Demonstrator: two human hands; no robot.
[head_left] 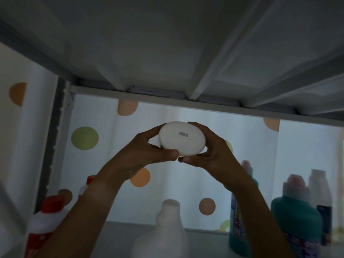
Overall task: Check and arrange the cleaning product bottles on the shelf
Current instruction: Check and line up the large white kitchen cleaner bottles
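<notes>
I hold a white bottle [182,139] up with its oval base turned toward me; small dark print shows on the base. My left hand [147,151] grips its left side and my right hand [210,149] grips its right side, thumbs meeting underneath. On the shelf [119,229] below stand a white bottle with an open neck [167,231], a red-capped bottle [46,220] at the left with another red cap [90,180] behind it, and at the right a teal bottle [296,220], a blue-labelled bottle [237,220] and a tall white bottle [321,198].
The underside of the upper shelf [167,43], with white ribs, hangs close above my hands. A translucent curtain with coloured dots [84,138] closes off the back. A metal upright [57,127] stands at the left.
</notes>
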